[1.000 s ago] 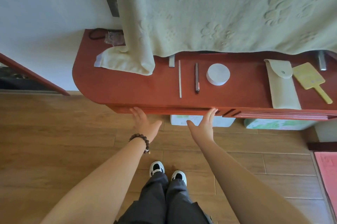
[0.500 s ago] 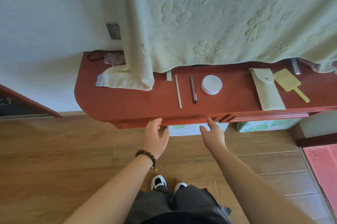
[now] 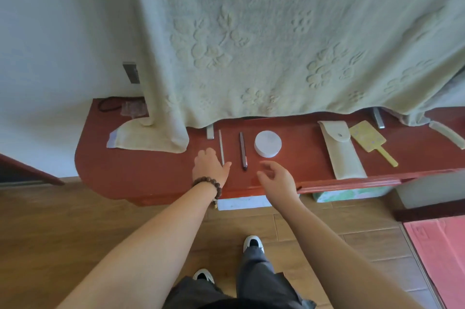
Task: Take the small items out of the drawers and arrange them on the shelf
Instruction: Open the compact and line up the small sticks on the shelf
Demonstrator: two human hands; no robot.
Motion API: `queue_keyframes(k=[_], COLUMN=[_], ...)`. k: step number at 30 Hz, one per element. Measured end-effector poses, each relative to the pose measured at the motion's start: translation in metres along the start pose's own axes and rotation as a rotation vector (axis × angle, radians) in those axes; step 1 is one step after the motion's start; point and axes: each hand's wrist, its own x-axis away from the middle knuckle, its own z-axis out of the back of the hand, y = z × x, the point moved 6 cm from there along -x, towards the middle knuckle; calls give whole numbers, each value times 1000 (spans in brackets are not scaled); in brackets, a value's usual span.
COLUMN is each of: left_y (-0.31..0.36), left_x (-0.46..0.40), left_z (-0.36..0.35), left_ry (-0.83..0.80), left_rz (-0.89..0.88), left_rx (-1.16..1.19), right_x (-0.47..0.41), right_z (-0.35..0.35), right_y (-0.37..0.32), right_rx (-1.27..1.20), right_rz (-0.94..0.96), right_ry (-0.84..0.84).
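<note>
A red wooden shelf [image 3: 141, 172] runs left to right under a hanging pale green blanket [image 3: 289, 39]. On it lie a thin white stick [image 3: 221, 144], a dark pen [image 3: 242, 150], a round white box [image 3: 268, 144], a cream pouch [image 3: 341, 149] and a yellow card with a handle [image 3: 370, 140]. My left hand [image 3: 210, 166], with a bead bracelet at the wrist, rests on the shelf beside the white stick's near end, thumb next to it. My right hand [image 3: 276, 178] hovers over the shelf's front, fingers loosely curled, holding nothing, just short of the round box.
A folded cream towel [image 3: 148, 138] lies on the shelf's left part, with a black cord [image 3: 108, 105] and a clear wrapper behind it. White and green boxes [image 3: 349, 194] sit on the floor under the shelf. A pink mat [image 3: 440, 253] lies at the right.
Both hands rose from the shelf's front edge onto its top. The left now lies by the white stick, the right near the round box. The camera tilted up.
</note>
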Motion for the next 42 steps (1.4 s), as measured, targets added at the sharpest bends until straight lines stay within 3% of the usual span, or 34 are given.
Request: queue_keyframes(k=[9,14,16,18,21,24,29,34,42], left_y=[25,41,44,46,54,66,62,62,49], left_x=[-29,-31,-30,-26,-13,2,10,17,13], left_z=[-11,-11,-10,-10,-5,11,35,45,50], left_ry=[7,-55,-42,-43,-137,-188,-219,-352,-360], left_rz=[237,226,176,112,99,97,91,75,65], left_rx=[-179,-192,-86,173,579,776,786,830,771], right_x=[-58,-75,-80,-85,-97,-103,-94,-84,-81], right_z=[22,17,15,17,17,13,13,5,-1], right_y=[-10,-17,-23,-34,-49,-59,-87,-98,-105], right_rx=[-50,-55,-74,-105,-162,-250,-538,-529,-486], right_rz=[41,54,53,73,100,85,127,133,131], right_ry=[-186,-272,-281,-256,-240,-291,-421,-457,-445])
